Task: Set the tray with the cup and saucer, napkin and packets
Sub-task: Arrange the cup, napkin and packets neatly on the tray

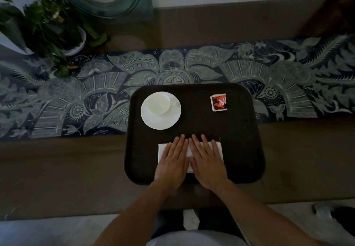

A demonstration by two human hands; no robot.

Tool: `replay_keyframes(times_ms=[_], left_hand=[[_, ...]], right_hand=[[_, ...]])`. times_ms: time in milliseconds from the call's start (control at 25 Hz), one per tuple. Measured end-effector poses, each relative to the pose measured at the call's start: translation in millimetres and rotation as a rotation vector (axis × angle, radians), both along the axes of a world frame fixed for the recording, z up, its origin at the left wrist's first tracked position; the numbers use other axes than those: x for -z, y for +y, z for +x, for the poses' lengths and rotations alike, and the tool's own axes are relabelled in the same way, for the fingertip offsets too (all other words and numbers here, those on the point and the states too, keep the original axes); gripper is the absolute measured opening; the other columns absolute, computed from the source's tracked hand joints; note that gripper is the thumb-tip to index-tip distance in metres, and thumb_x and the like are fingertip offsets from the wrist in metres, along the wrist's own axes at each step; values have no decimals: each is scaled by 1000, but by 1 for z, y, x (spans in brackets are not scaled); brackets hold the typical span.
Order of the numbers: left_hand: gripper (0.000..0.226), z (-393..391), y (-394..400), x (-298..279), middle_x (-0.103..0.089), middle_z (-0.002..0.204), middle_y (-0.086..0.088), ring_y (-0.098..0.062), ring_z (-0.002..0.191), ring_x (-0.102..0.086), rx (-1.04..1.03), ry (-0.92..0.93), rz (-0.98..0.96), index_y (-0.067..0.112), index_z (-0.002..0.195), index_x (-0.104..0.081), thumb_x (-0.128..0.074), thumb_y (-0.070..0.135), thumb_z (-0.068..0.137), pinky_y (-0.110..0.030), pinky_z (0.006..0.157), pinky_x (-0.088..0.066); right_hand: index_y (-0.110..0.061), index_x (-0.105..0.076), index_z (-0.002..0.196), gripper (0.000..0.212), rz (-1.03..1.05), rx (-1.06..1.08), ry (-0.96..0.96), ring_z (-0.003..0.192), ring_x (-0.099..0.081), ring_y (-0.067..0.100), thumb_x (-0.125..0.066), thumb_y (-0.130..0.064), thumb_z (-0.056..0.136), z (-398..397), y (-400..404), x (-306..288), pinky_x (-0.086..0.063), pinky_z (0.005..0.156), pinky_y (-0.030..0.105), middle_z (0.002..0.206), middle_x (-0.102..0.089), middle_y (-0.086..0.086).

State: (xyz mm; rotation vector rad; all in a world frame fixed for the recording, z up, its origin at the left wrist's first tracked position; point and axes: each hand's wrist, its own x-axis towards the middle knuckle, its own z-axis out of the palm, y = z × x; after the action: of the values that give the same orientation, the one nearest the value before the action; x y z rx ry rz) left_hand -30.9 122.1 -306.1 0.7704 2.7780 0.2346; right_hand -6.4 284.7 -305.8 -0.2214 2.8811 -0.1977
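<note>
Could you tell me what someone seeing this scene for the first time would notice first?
The eye likely goes first to the two hands, left hand and right hand, lying flat side by side on a white napkin at the near edge of a dark tray. Next come the white cup on its saucer at the tray's far left and the red packet at its far right. The tray sits partly on a patterned runner.

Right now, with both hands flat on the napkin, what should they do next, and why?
Probably lift both hands away. The left hand and right hand press the napkin flat on the tray; cup, saucer and packets already sit there.
</note>
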Motion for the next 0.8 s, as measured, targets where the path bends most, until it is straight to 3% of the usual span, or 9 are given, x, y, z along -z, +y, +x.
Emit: replay_keyframes(times_ms=[280, 600, 800], left_hand=[[63, -7, -23, 0, 13, 161, 0, -15, 148, 14, 20, -49, -53, 20, 153, 8, -9, 52, 101, -39, 122, 0], [65, -11, -55, 0, 4, 162, -2, -18, 150, 1, -17, -45, -138, 18, 154, -2, -12, 53, 101, -41, 117, -3], [63, -11, -23, -18, 8, 161, -2, -19, 149, 10, -60, -3, -53, 18, 153, 0, -12, 51, 101, -42, 119, 3]], right_hand=[[-20, -8, 153, 71, 51, 26, -12, 149, -6, 23, -21, -60, 95, -2, 48, -4, -9, 121, 47, 161, -8, 3], [-22, -11, 153, 70, 68, 28, -67, 149, -9, 26, -23, -59, 95, -1, 56, -3, -9, 120, 49, 162, -10, 0], [-16, -27, 149, 65, 45, 7, 18, 148, -15, 27, -29, -51, 94, -9, 34, -19, -15, 118, 54, 159, -22, 6]])
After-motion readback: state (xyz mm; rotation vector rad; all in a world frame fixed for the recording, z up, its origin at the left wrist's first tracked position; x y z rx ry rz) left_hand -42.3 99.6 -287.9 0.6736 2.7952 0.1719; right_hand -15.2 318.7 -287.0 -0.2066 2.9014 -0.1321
